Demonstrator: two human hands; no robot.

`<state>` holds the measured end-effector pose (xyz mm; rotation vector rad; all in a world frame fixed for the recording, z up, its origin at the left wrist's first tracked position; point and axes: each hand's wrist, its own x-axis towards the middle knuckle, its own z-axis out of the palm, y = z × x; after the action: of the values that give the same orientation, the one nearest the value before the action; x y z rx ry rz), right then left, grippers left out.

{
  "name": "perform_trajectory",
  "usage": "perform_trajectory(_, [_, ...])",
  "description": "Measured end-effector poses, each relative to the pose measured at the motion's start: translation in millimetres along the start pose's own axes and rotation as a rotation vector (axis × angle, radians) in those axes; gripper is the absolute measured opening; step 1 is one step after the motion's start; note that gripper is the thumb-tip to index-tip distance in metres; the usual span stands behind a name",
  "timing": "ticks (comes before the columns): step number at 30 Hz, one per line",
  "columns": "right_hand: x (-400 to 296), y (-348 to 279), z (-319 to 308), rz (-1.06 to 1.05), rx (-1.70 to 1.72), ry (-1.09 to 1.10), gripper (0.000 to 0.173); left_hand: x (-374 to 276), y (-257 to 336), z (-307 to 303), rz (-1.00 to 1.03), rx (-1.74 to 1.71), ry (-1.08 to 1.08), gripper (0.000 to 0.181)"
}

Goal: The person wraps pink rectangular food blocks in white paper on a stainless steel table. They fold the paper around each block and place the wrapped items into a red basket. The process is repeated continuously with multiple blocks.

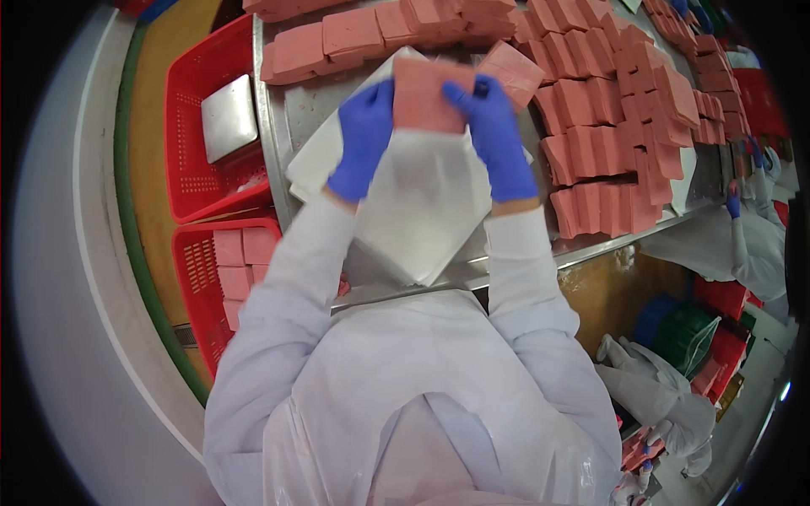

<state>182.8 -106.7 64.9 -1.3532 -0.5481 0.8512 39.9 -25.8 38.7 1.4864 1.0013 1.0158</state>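
Note:
A square stack of pink sliced meat (427,95) is between my blue-gloved hands, over the upper part of a pile of white sheets (424,209). My left hand (364,142) grips its left edge. My right hand (500,142) holds the right side, with the thumb laid across the top face; the fingers beneath are hidden. Just beyond my right hand, another pink stack (516,73) lies tilted and looks glossy, perhaps under clear film. The white sheets are fanned at different angles on the metal table (304,114).
Rows of pink stacks (588,101) cover the table's right side, and more (354,31) line the back. To the left stand a red crate (180,139) holding a metal tray (231,120) and another red crate (190,253) with pink blocks. Co-workers (664,392) are at the right.

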Motion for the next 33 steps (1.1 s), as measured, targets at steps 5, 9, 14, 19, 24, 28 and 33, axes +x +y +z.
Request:
perform_trajectory(5, [39,-67,-44,-0.070,0.287,0.176,0.045,136,16,52,0.015,-0.052,-0.137,0.025])
perform_trajectory(9, [84,11,-116,-0.151,-0.346,0.463,0.053,177,46,105,-0.474,-0.389,-0.432,0.016])
perform_trajectory(14, [54,-24,-61,-0.330,-0.656,0.493,0.054,166,43,113,0.275,-0.204,-0.172,0.015])
perform_trajectory(19, [-3,-47,-29,-0.255,-0.034,0.156,0.049,47,68,49,0.240,-0.184,-0.323,0.036])
perform_trajectory(24, [-52,18,29,-0.366,-0.893,0.092,0.050,-43,11,-7,-0.016,0.065,-0.026,0.035])
perform_trajectory(28, [-80,67,-6,-0.604,-1.191,-0.440,0.050,-31,-21,-58,0.234,0.860,0.129,0.039])
perform_trajectory(33, [-87,64,-7,-0.787,-1.350,-0.985,0.017,-9,24,-81,0.148,0.335,-0.493,0.035])
